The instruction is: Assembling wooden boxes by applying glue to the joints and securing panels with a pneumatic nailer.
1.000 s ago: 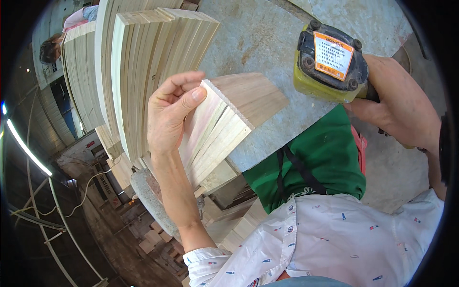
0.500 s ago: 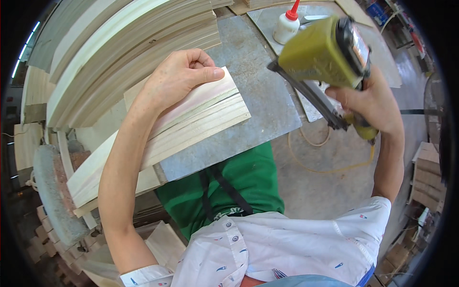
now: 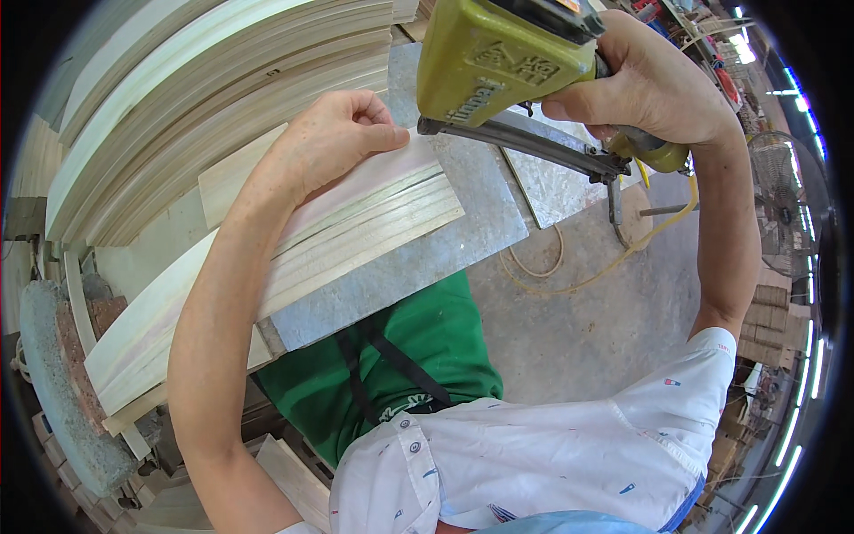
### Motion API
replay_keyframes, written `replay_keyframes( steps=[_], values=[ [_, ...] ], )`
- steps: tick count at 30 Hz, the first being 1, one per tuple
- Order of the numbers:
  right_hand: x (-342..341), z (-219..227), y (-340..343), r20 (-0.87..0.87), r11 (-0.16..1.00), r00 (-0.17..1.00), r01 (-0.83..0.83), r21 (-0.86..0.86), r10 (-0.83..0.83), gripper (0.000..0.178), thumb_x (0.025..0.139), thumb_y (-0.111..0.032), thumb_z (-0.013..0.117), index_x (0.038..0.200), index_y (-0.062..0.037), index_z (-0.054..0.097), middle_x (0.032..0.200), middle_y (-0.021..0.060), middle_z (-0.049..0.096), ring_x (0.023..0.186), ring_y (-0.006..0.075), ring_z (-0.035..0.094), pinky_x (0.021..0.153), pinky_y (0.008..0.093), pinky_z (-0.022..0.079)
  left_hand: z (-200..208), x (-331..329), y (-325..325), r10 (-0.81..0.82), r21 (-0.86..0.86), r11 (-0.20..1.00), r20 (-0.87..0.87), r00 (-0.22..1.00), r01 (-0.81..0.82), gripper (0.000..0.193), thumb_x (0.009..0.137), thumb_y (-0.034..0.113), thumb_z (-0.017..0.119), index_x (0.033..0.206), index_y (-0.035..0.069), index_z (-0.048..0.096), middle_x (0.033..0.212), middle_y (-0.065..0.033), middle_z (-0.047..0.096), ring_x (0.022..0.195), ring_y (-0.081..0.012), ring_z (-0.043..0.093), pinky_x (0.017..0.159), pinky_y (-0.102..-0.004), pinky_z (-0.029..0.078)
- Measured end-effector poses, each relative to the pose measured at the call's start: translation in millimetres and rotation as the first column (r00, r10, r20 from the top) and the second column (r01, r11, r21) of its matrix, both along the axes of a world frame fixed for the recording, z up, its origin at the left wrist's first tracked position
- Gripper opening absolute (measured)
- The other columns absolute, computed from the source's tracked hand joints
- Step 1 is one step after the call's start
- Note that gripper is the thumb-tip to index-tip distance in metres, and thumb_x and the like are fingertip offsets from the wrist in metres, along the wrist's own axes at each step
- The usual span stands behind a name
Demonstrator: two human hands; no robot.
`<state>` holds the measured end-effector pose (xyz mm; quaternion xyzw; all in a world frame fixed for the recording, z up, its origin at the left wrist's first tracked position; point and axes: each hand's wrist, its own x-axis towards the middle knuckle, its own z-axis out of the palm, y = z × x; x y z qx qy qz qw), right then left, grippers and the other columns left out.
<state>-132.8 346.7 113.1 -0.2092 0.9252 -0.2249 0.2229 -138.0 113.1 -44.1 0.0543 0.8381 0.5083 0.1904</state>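
Observation:
My left hand [image 3: 347, 138] is closed over the far edge of a pale stack of wooden boards [image 3: 382, 200], thumb on top near the right end. The boards slant across the bench, with layered edges facing me. In my right hand [image 3: 654, 84] is the handle of an olive-green nail gun [image 3: 498, 67], fingers wrapped round it. The gun's dark nose is just beyond the boards' right end, close to my left thumb. Whether it touches the wood I cannot tell. Its long magazine [image 3: 543, 142] reaches back toward my right wrist.
Curved pale planks [image 3: 222, 102] are piled at the far left. A grey metal sheet [image 3: 480, 200] lies under the boards' right end. A yellow air hose [image 3: 614, 271] loops above the floor at right. A rough grey block [image 3: 67, 400] stands at left; a fan [image 3: 783, 182] stands at right.
My right hand has brought the nail gun left and farther away, to the boards' end. My left hand keeps its place on the boards. The white bottle with the red tip no longer shows.

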Motion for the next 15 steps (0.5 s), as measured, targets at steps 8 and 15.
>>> replay_keyframes(
  steps=[8, 15],
  values=[
    [-5, -2, -13, -0.015, 0.997, 1.0, -0.007, 0.082, 0.008, 0.039, 0.082, -0.018, 0.07, 0.115, 0.0022, 0.063, 0.096, 0.009, 0.069, 0.083, 0.0148, 0.062, 0.074, 0.0255, 0.05, -7, -1, -3, -0.003, 0.021, 1.0, -0.036, 0.999, 0.004, 0.026, 0.078, 0.028, 0.076, 0.083, 0.005, 0.065, 0.075, -0.0025, 0.063, 0.073, -0.0121, 0.057, 0.067, -0.0288, 0.044],
    [-13, 0, -14, -0.001, 0.992, 0.999, -0.051, 0.111, 0.051, 0.037, 0.081, -0.019, 0.07, 0.112, 0.0006, 0.065, 0.089, 0.0077, 0.068, 0.078, 0.0154, 0.062, 0.069, 0.0266, 0.05, -1, 2, -1, -0.006, 0.03, 1.0, -0.018, 1.0, 0.006, 0.026, 0.078, 0.028, 0.076, 0.083, 0.005, 0.065, 0.075, -0.0025, 0.062, 0.074, -0.0118, 0.057, 0.068, -0.0285, 0.045]
  ],
)
